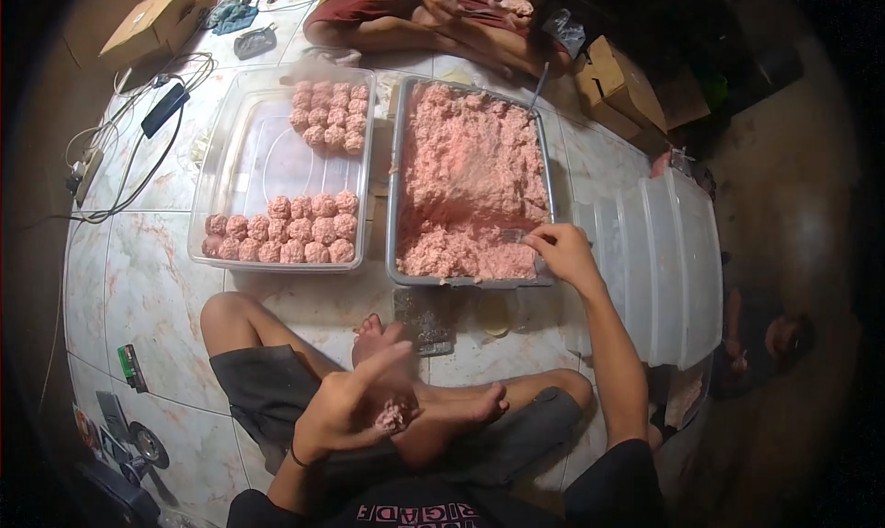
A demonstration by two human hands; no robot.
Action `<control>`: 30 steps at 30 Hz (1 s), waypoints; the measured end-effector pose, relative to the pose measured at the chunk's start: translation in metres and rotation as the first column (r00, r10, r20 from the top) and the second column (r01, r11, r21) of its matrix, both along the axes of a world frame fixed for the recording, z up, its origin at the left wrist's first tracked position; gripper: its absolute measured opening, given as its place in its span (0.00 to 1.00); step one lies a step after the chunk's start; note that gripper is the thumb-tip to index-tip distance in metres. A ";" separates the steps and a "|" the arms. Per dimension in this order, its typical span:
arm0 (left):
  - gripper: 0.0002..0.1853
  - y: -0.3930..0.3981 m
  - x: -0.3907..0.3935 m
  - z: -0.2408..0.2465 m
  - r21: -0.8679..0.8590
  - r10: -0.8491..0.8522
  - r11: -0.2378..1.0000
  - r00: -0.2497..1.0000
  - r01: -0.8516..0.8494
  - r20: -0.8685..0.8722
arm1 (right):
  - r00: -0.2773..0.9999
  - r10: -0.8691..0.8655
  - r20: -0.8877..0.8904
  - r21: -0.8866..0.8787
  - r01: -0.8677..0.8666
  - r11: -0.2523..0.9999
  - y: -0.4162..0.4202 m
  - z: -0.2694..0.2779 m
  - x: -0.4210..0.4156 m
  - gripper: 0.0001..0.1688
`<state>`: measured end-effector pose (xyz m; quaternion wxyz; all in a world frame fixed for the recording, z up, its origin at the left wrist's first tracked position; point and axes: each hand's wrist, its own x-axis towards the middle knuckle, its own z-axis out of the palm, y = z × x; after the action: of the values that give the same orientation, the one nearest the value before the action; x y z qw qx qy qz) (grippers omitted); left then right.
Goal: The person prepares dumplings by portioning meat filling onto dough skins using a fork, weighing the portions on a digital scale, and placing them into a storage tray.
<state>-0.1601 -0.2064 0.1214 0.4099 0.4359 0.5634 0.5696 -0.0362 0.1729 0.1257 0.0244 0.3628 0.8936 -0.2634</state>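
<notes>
A grey tub [393, 182] full of pink minced meat mixture [477, 162] sits in front of me on the right. My right hand [563, 251] holds a metal fork [513, 236], its tines at the mixture near the tub's near right corner. Above my crossed legs, my left hand [346, 410] has a small lump of the pink mixture [393, 415] between thumb and fingers. To the left of the tub, a clear plastic box [197, 210] holds rows of meatballs, one group along its near side [301, 231] and another at its far right corner [332, 113].
Stacked translucent plastic boxes or lids [657, 265] stand at right. A co-worker [442, 16] sits cross-legged beyond the tub, holding some mixture. Cardboard boxes [619, 89], cables [128, 182], a black adapter [166, 110] and a small dark tray [254, 42] lie around on the tiled floor.
</notes>
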 end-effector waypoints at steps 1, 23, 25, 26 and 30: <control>0.45 0.003 0.000 0.001 0.013 0.015 1.000 0.998 -0.014 -0.059 | 0.996 0.010 -0.085 -0.034 -0.013 0.999 -0.011 0.016 0.009 0.14; 0.54 0.044 0.060 0.083 0.214 -0.073 0.974 0.997 0.071 -0.001 | 0.756 0.530 -0.383 0.463 -0.339 0.819 -0.194 0.157 0.125 0.23; 0.57 0.044 0.054 0.086 0.181 -0.109 0.977 0.994 0.109 -0.012 | 0.723 0.567 -0.395 0.485 -0.360 0.797 -0.193 0.153 0.125 0.25; 0.57 0.043 0.052 0.087 0.174 -0.141 0.974 0.989 0.145 -0.034 | 0.673 0.545 -0.500 0.457 -0.330 0.826 -0.194 0.154 0.129 0.26; 0.53 0.042 0.048 0.080 0.157 -0.093 0.976 0.942 0.150 -0.321 | 0.648 0.624 -0.437 0.381 -0.496 0.781 -0.188 0.155 0.122 0.25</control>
<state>-0.1123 -0.1648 0.2019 0.3092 0.5896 0.5395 0.5155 0.0860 -0.0152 0.2804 -0.1893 -0.0226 0.9544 -0.2298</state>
